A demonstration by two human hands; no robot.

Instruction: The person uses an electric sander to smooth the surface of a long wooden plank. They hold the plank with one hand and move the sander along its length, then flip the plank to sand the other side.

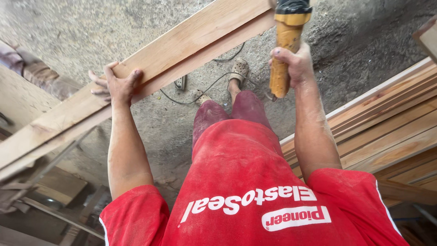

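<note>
The left hand [117, 84] lies flat on a long wooden plank [182, 45], fingers spread, pressing it. The right hand [293, 64], at three o'clock from it, is clamped around a yellow power tool [284, 45] touching the plank. Stacked boards [387, 127] lie at four o'clock, a cable [200, 89] on the floor [91, 27].

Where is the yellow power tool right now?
In the head view, the yellow power tool is at top right, gripped upright in the right hand, its head against the long plank that the left hand presses on.
</note>
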